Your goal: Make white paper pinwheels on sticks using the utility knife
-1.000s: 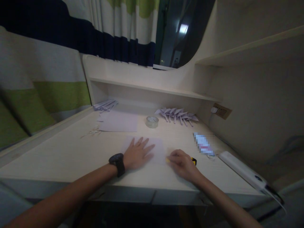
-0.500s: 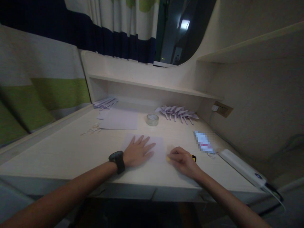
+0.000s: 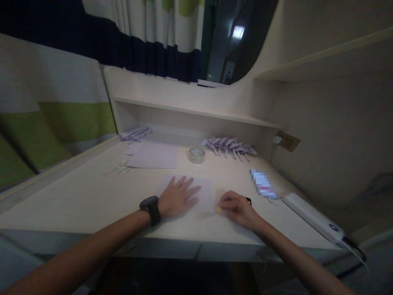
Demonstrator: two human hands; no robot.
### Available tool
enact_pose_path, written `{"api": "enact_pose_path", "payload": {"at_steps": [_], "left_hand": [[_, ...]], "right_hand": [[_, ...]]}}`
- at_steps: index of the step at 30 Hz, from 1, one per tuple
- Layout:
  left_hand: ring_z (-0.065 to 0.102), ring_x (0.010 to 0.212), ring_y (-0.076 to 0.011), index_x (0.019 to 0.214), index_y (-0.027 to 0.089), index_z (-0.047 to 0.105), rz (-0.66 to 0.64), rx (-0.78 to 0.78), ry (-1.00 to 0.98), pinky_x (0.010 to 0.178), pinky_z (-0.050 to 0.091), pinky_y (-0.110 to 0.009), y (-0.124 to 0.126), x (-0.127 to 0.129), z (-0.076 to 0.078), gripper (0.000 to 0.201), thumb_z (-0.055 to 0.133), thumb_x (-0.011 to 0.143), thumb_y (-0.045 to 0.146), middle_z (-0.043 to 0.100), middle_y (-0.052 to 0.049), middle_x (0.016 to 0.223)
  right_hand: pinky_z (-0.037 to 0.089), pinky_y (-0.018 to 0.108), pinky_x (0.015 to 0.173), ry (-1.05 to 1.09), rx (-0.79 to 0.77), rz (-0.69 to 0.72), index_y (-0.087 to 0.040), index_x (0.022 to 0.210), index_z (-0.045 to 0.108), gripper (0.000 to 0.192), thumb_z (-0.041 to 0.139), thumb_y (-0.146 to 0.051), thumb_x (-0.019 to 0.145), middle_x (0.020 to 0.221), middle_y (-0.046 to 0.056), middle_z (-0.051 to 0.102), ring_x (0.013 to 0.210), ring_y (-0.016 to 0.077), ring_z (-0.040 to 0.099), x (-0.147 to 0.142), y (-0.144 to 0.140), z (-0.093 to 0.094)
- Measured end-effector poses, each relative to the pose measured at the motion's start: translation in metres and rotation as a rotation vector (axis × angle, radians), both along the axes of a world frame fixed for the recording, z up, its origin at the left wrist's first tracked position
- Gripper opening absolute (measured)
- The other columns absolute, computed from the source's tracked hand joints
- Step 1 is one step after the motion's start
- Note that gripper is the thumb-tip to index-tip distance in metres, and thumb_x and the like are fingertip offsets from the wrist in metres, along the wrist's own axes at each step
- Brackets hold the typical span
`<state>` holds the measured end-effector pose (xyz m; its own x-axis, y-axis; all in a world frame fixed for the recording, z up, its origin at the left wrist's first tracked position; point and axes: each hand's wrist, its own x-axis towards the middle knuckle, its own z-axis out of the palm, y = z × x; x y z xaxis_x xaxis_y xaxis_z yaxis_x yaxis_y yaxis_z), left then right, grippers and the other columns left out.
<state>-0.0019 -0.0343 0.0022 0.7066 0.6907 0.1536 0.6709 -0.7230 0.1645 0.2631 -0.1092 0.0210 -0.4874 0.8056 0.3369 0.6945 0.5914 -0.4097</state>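
Observation:
My left hand [image 3: 178, 198], with a dark watch [image 3: 150, 203] on its wrist, lies flat with fingers spread on a sheet of white paper [image 3: 206, 196]. Just past the paper's right edge, my right hand [image 3: 235, 209] is closed around a yellow-and-black tool [image 3: 218, 209] that looks like a utility knife. Only a yellow end and a black-and-yellow end show; the fingers hide the middle, and no blade can be made out.
Behind the hands stands a roll of clear tape [image 3: 196, 155]. Folded paper pinwheels [image 3: 229, 145] line up at back right. A paper stack [image 3: 153, 155], paper sticks [image 3: 135, 134] and small scraps [image 3: 120, 167] lie left. A phone [image 3: 263, 184] and power strip [image 3: 313, 219] are right.
My right hand has shifted very slightly toward me with the yellow-and-black tool. My left hand stays flat on the paper.

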Motion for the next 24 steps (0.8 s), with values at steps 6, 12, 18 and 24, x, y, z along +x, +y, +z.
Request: {"api": "enact_pose_path", "payload": {"at_steps": [6, 12, 18, 24], "left_hand": [[0.017, 0.139, -0.0344, 0.142, 0.037, 0.031, 0.018, 0.005, -0.001, 0.107, 0.008, -0.059, -0.002, 0.001, 0.000, 0.058, 0.019, 0.091, 0.062, 0.022, -0.005, 0.153], [0.030, 0.134, -0.0334, 0.141, 0.030, 0.035, 0.087, 0.045, -0.050, 0.105, 0.023, -0.052, 0.000, -0.002, 0.004, 0.060, 0.019, 0.092, 0.059, 0.028, -0.009, 0.151], [0.026, 0.136, -0.0334, 0.139, 0.028, 0.039, 0.021, 0.104, -0.007, 0.107, 0.017, -0.052, 0.025, -0.024, 0.013, 0.063, 0.025, 0.089, 0.063, 0.030, -0.012, 0.149], [0.027, 0.135, -0.0335, 0.142, 0.028, 0.033, 0.002, 0.115, -0.002, 0.107, 0.016, -0.053, 0.039, -0.028, 0.006, 0.065, 0.025, 0.089, 0.064, 0.034, -0.014, 0.147]], "right_hand": [[0.046, 0.032, 0.077, 0.003, -0.038, 0.001, -0.023, 0.091, 0.074, 0.020, 0.060, -0.036, 0.085, 0.092, 0.007, 0.064, 0.085, 0.0184, 0.058, 0.002, 0.002, 0.003], [0.045, 0.032, 0.077, -0.012, -0.013, -0.052, -0.023, 0.091, 0.074, 0.018, 0.061, -0.034, 0.084, 0.091, 0.007, 0.064, 0.084, 0.0182, 0.059, 0.006, 0.007, 0.003], [0.046, 0.031, 0.073, -0.048, 0.018, -0.087, -0.023, 0.095, 0.073, 0.020, 0.060, -0.033, 0.084, 0.089, 0.007, 0.064, 0.081, 0.0178, 0.059, 0.009, 0.011, -0.002], [0.046, 0.031, 0.075, -0.068, 0.042, -0.134, -0.025, 0.097, 0.073, 0.020, 0.060, -0.033, 0.085, 0.092, 0.007, 0.064, 0.084, 0.0186, 0.059, 0.005, 0.010, -0.006]]}}
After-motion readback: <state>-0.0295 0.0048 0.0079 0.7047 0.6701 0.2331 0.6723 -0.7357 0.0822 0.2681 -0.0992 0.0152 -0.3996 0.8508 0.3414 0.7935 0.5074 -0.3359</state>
